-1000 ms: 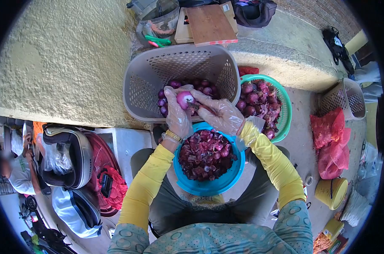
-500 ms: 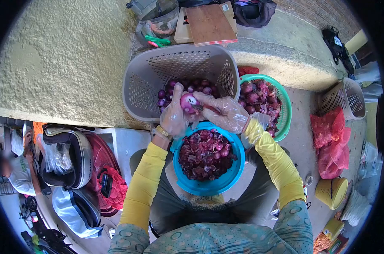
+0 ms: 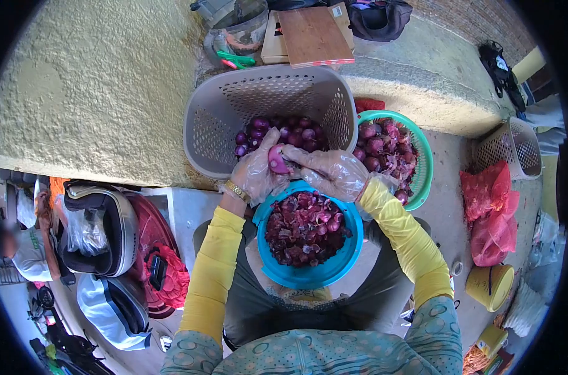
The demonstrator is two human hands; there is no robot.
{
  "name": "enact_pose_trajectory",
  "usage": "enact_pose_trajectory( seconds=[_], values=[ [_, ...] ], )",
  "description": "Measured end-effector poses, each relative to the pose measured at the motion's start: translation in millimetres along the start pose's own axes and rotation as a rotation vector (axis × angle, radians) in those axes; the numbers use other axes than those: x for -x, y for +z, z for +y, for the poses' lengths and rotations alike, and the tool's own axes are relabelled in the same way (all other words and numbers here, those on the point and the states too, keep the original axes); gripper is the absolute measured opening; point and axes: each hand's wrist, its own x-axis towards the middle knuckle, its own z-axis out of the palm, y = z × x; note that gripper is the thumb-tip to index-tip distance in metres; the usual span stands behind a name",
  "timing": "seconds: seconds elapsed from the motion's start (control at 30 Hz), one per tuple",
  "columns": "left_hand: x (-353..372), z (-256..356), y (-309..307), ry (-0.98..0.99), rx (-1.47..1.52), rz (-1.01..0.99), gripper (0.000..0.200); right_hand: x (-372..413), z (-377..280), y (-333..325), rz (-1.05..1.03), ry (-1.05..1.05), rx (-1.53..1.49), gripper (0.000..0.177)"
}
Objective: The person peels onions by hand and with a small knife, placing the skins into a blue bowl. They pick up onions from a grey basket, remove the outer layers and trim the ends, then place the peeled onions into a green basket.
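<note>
My left hand [image 3: 257, 170], in a clear plastic glove, holds a pink-purple onion [image 3: 278, 160] between thumb and fingers. Against the onion's right side are the fingers of my right hand [image 3: 334, 170], gloved too and pinched together; whatever may be inside them is hidden. Both hands are above the front rim of a grey perforated basket [image 3: 202, 134] with purple onions [image 3: 306, 134] in its bottom. Below them, a blue basin [image 3: 353, 250] holds onion skins and some onions. A green basket [image 3: 425, 156] of unpeeled onions and loose skins stands to the right.
A wooden board [image 3: 314, 34] and a dark bag [image 3: 379, 22] lie on the ledge behind. Red mesh sacks [image 3: 491, 231], a yellow bucket [image 3: 497, 284] and another basket [image 3: 528, 150] are at right. Helmets [image 3: 112, 231] stand at left; beyond them is another person [image 3: 30, 253].
The onion is turned so its white patch no longer shows. My right hand's fingers have closed in over its right side, and my left hand has tilted slightly.
</note>
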Motion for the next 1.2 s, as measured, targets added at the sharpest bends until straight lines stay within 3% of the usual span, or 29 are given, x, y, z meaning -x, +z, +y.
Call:
enact_pose_trajectory(
  seconds=[0.03,0.07,0.13,0.27,0.37,0.43,0.47,0.57,0.63,0.87,0.93,1.07,1.13,1.2],
  values=[
    [4,2,5,0.011,0.005,0.03,0.05,0,-5,-4,-0.126,0.117,0.071,0.051],
    [3,1,4,0.01,0.005,0.029,0.05,0,-1,-2,-0.126,0.117,0.071,0.051],
    [1,1,2,0.008,0.027,0.005,0.052,0,9,6,-0.003,-0.04,0.013,0.049],
    [3,4,-4,0.027,-0.015,0.03,0.052,1,10,13,0.08,-0.11,-0.179,0.047],
    [-7,-3,-23,0.005,-0.063,-0.073,0.053,3,-2,5,-0.029,0.053,-0.304,0.047],
    [-14,-13,-29,0.304,-0.453,-0.034,0.054,4,-3,4,-0.051,0.106,-0.353,0.046],
    [-16,-15,-34,0.304,-0.453,-0.034,0.054,5,1,6,-0.051,0.106,-0.352,0.046],
    [-7,-5,-22,0.169,-0.313,-0.058,0.056,8,8,12,-0.023,0.091,-0.355,0.045],
    [-4,0,-13,-0.042,-0.121,0.003,0.056,9,0,9,-0.008,0.123,-0.464,0.043],
    [3,1,-9,-0.062,-0.145,-0.087,0.047,16,1,12,-0.018,0.204,-0.53,0.043],
    [2,-4,-14,0.099,-0.372,-0.077,0.048,15,-1,12,0.019,0.144,-0.6,0.042],
    [2,-3,-12,-0.027,-0.373,0.02,0.059,11,-6,8,0.152,0.138,-0.706,0.042],
    [8,5,-8,-0.096,-0.432,-0.018,0.061,12,-20,-15,-0.03,0.209,-0.6,0.041],
    [6,4,-7,-0.008,-0.426,0.079,0.062,23,1,-2,-0.069,0.284,-0.762,0.042]
  ],
)
